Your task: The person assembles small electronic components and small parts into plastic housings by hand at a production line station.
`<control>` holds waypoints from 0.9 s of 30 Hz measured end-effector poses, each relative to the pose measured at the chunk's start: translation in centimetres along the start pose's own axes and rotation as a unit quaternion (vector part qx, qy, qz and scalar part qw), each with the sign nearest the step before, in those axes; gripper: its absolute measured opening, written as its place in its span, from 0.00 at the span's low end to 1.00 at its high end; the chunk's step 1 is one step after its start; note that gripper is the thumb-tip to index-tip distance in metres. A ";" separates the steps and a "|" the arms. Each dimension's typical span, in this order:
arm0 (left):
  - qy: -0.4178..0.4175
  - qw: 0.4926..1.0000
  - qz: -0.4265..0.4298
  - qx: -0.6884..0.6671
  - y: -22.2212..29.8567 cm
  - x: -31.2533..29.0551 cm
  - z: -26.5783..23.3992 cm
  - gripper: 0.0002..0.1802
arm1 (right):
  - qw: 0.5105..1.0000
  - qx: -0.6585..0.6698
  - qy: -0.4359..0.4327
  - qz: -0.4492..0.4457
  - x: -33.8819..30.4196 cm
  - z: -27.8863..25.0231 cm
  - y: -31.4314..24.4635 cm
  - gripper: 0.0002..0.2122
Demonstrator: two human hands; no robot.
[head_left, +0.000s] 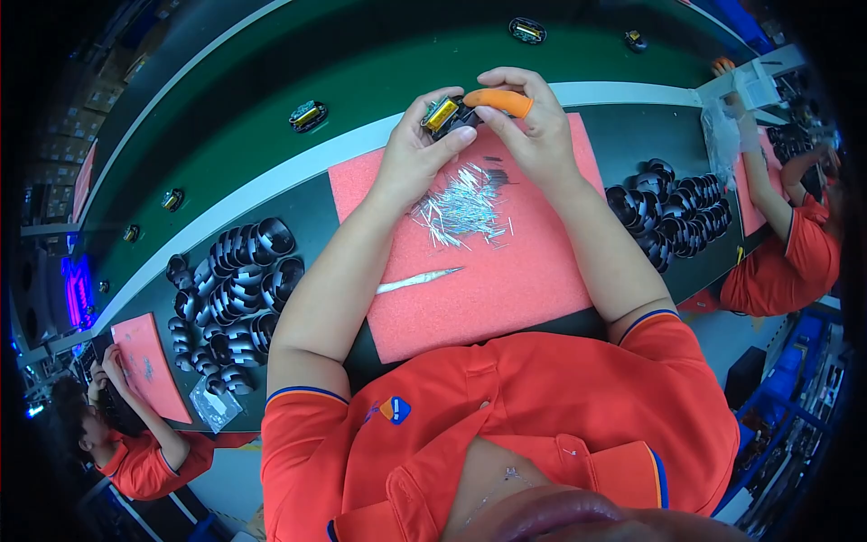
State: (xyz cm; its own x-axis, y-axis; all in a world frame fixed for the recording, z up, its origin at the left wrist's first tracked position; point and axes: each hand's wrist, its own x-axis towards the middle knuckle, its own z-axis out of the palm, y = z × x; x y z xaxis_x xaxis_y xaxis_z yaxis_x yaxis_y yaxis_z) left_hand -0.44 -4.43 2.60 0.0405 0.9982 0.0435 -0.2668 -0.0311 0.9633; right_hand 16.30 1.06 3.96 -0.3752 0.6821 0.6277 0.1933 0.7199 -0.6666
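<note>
Above the pink mat [488, 312], your left grip [417, 144] clamps a black device [442, 115]. Your right grip [540, 131] touches it; closure unclear

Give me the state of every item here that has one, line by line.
Held device: uncovered, yellow part exposed
Left hand: fingers closed on the device
Right hand: fingers bent at the device, grip unclear
Thin strips: loose, heaped
Pointed white tool: lying flat, unheld
Pink mat: spread flat
Left black shells: grouped in rows
</note>
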 end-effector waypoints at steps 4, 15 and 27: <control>-0.005 1.000 0.001 -0.001 -0.1 0.1 -0.2 0.30 | 0.997 -0.036 -0.048 -0.036 0.5 -0.6 -0.2 0.08; 0.005 1.000 -0.003 -0.012 -0.2 0.1 -0.2 0.30 | 0.999 -0.040 0.008 -0.009 -0.1 0.6 -0.1 0.10; 0.024 0.994 0.105 0.002 -1.3 0.4 -0.2 0.29 | 1.000 0.029 -0.013 0.002 -0.6 1.2 -1.2 0.11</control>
State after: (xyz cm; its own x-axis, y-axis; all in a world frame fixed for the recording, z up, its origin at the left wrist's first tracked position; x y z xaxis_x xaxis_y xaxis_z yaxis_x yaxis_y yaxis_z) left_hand -0.28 -3.99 1.27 -0.0609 0.9711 0.2308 -0.2602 -0.2387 0.9356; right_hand 15.18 -0.35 3.90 -0.3978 0.6802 0.6157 0.1425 0.7088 -0.6909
